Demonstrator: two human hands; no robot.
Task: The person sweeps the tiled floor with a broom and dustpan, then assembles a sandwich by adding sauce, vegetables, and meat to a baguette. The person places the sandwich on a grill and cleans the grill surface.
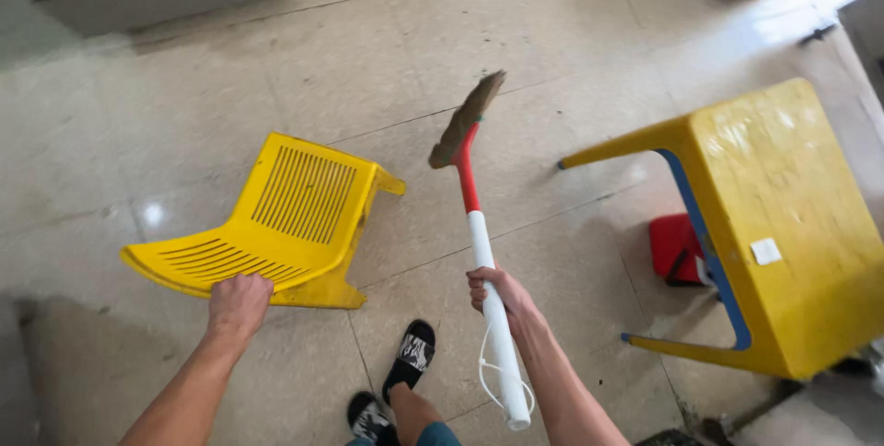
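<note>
Gripping the front edge of a tipped yellow plastic chair (276,225): left hand (238,303), fingers curled over the seat rim, chair lying on its side on the tiled floor (184,105). Clamped around the white shaft of a broom (474,216): right hand (493,289), red neck and bristle head raised above the floor, pointing away. White cord loop hanging from the handle end. Sandalled foot (412,354) between both arms. Yellow table (783,216) at right, red object (677,245) beneath.
</note>
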